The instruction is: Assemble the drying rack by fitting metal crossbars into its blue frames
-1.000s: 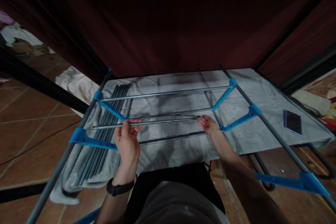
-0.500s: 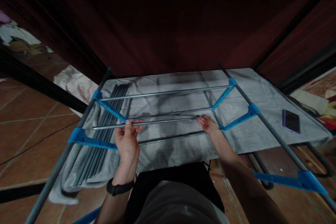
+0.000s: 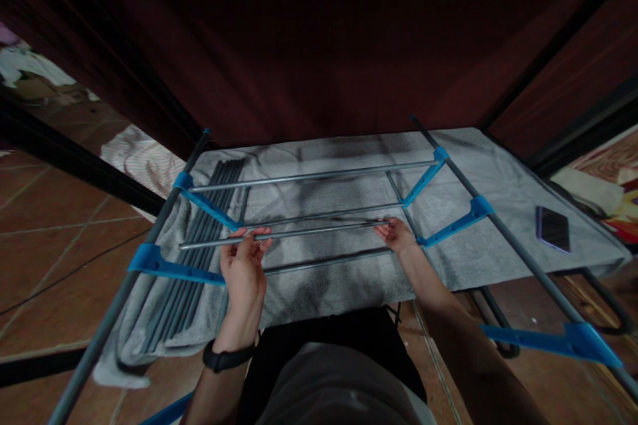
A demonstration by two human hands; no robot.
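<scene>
Both hands hold one loose grey metal rod (image 3: 319, 231) level above a grey towel (image 3: 343, 279). My left hand (image 3: 243, 264), a black band on its wrist, pinches the rod left of its middle. My right hand (image 3: 396, 236) grips the rod's right end, close to a blue plastic bracket (image 3: 421, 184). The rod lies between the two fitted cross rods (image 3: 314, 177) of a rack frame with long grey side poles (image 3: 503, 229) and blue brackets (image 3: 174, 270).
A bundle of spare grey rods (image 3: 199, 259) lies on the towel at the left. A dark phone (image 3: 553, 229) rests on the towel at the right. Brown floor tiles (image 3: 54, 239) and a striped cloth (image 3: 142, 156) lie to the left; a dark red wall stands behind.
The held rod has shifted slightly to the right and its left end has risen a little; both hands keep their grip.
</scene>
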